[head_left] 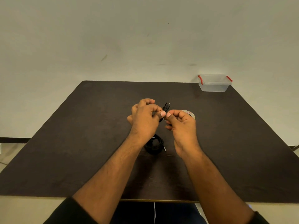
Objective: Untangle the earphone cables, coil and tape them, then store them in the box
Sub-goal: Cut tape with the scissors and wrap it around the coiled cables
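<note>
Just dark table (80, 143) against pale wall (113, 38)

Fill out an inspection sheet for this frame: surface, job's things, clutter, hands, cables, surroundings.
Surface: dark table, bare apart from the job's things.
Job's things: clear box with red latches, lid on, at the far right corner; tape roll partly hidden behind the right hand.
Clutter: nothing seen.
Hands: left hand and right hand raised mid-table, thumbs and fingers pinching one black cable bundle.
Cables: a second coiled cable lies on the table between the forearms, plug end showing; whether it is taped cannot be told.
Surroundings: plain pale wall; floor at both sides.
</note>
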